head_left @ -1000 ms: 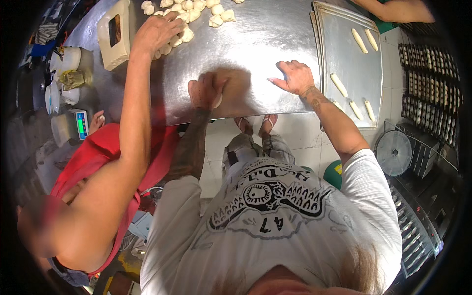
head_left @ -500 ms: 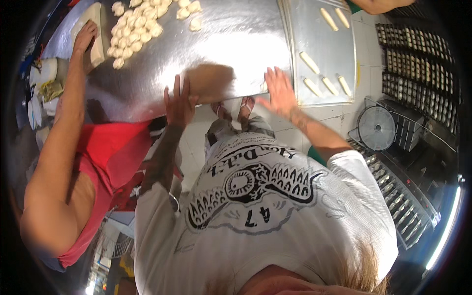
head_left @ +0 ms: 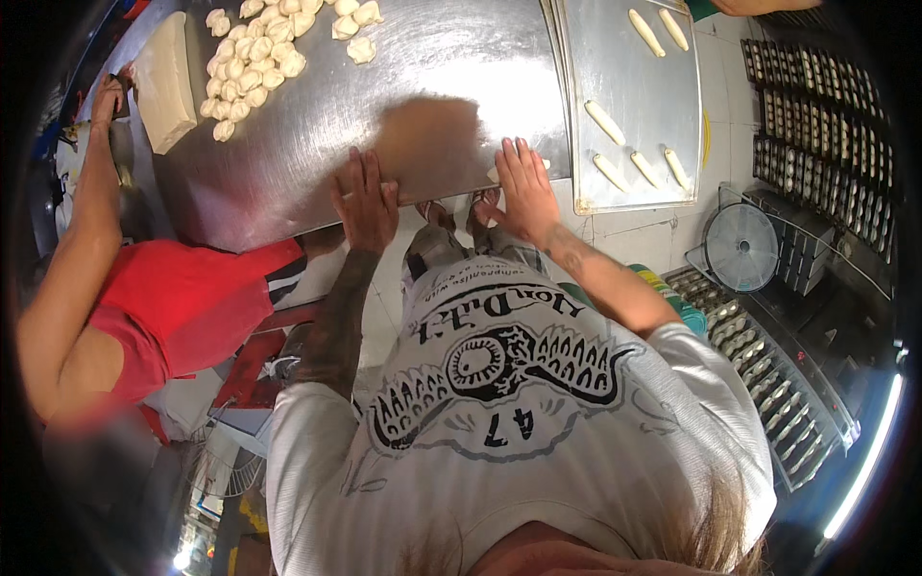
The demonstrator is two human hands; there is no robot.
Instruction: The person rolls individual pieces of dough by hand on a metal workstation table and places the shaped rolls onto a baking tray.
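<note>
My right hand (head_left: 526, 195) lies flat, fingers stretched forward, at the near edge of the steel table (head_left: 423, 67). Small pale ends of a dough piece (head_left: 495, 175) show on both sides of its fingers; the middle is hidden under them. Further left along that edge, my left hand (head_left: 366, 204) rests with its fingers extended; I see nothing in it. Round dough balls (head_left: 257, 62) sit clustered at the table's far left. On a metal tray (head_left: 629, 91) to the right lie several rolled dough sticks (head_left: 605, 123).
A large dough block (head_left: 163, 86) stands at the table's left. Beside it reaches the hand of a co-worker (head_left: 109, 99) in a red apron (head_left: 192, 298). Another person's arm (head_left: 764, 6) shows at the upper right. Filled racks (head_left: 816, 125) and a round fan (head_left: 740, 247) are at right.
My right hand has slid left, and dough now shows past its fingers. My left hand has shifted slightly right. The co-worker's hand has moved left, off the dough block.
</note>
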